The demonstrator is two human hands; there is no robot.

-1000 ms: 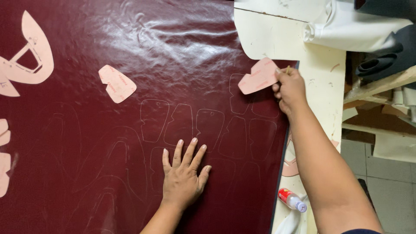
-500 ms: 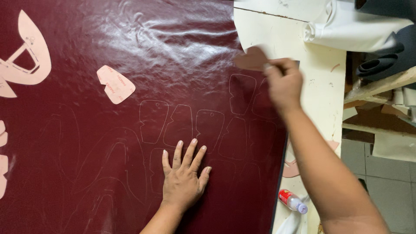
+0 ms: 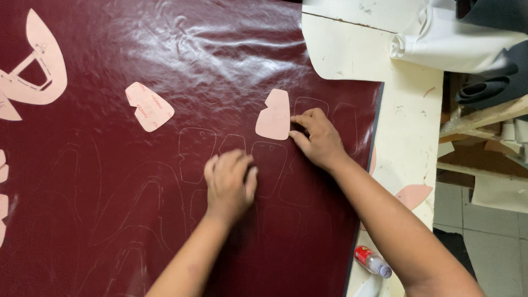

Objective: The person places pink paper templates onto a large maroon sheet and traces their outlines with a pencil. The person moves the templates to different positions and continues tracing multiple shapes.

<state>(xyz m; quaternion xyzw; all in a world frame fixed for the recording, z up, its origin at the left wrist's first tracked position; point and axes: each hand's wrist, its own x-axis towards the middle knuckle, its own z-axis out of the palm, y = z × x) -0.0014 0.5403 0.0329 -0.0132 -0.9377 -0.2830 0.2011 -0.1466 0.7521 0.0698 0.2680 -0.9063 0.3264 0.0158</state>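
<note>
A glossy dark red leather sheet (image 3: 165, 49) covers the table, marked with several faint traced outlines. My right hand (image 3: 316, 137) presses a small pink paper pattern piece (image 3: 274, 116) flat on the sheet, fingertips on its right edge. My left hand (image 3: 230, 181) rests on the leather below and left of that piece, fingers curled under, nothing visible in it. A second pink pattern piece (image 3: 148, 105) lies loose to the left.
A large pink cut-out template (image 3: 38, 71) lies at the far left edge. Cream sheets (image 3: 352, 49) and rolled material (image 3: 456, 38) sit at the upper right. A small plastic bottle (image 3: 372, 261) lies on the cream table strip (image 3: 410, 137) beside another pink piece (image 3: 413, 195).
My right hand has brought the pink piece from the sheet's right edge leftward and laid it down. My left hand has moved up and curled from flat.
</note>
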